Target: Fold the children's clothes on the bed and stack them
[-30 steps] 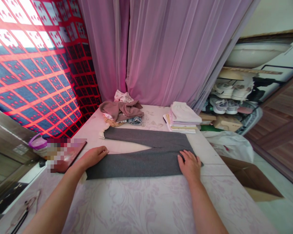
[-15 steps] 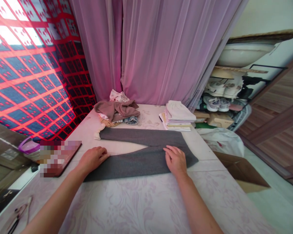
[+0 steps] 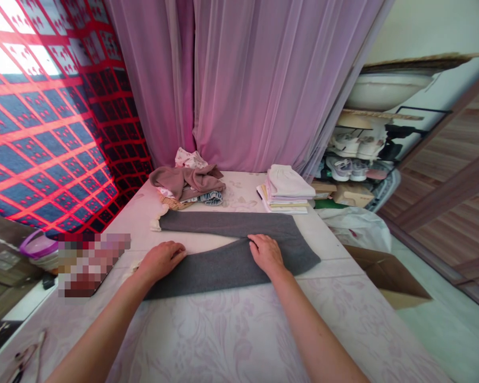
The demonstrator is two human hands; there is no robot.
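A pair of dark grey trousers [image 3: 219, 268] lies spread flat across the table, waist to the right and legs to the left. Pale frilled trim shows at the leg ends. My left hand [image 3: 164, 260] rests palm down on the nearer leg, close to its hem, with fingers stretched out. Farther right, my right hand [image 3: 266, 252] lies on the same leg near the crotch, its fingers extended over the fabric. Neither hand grips the cloth.
Crumpled clothes [image 3: 187, 183] lie at the far left of the table [image 3: 207, 340]. A folded stack of light clothes [image 3: 289, 186] stands at the far right. A cardboard box [image 3: 383, 274] is beyond the right edge. Scissors [image 3: 24, 356] lie near left.
My right hand has slid left along the nearer trouser leg. My left hand has shifted slightly right, and pale trim now shows behind its wrist. The view has turned a little.
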